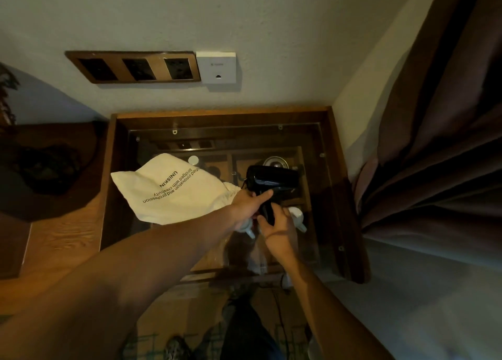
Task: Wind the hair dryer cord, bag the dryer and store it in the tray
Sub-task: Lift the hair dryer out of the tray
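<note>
While both bare arms reach forward over a glass-topped wooden table [350, 196], the black hair dryer [271, 180] is held up above the glass, its barrel lying roughly level and its handle pointing down toward the person. The right hand [279, 224] is closed around that handle from below, fingers curled on the dark grip. The left hand [248, 204] comes in from the left with its index finger stretched out along the joint between barrel and handle, the other fingers folded against the gathered mouth of a white cloth bag [171, 191]; whether it grips the bag's edge firmly cannot be told, since the hand covers it. The bag fans out to the left of the dryer, its printed black lettering upside down from this view, and its ruffled opening sits just beside the dryer's rear. A thin bit of black cord shows at the dryer's left end; where the rest runs cannot be made out. Under the glass lie white cups [297, 218], partly hidden by the hands. On the wall behind are a wood-framed socket strip [134, 67] and a white wall box [216, 67]. Brown curtains [434, 142] hang at the right
</note>
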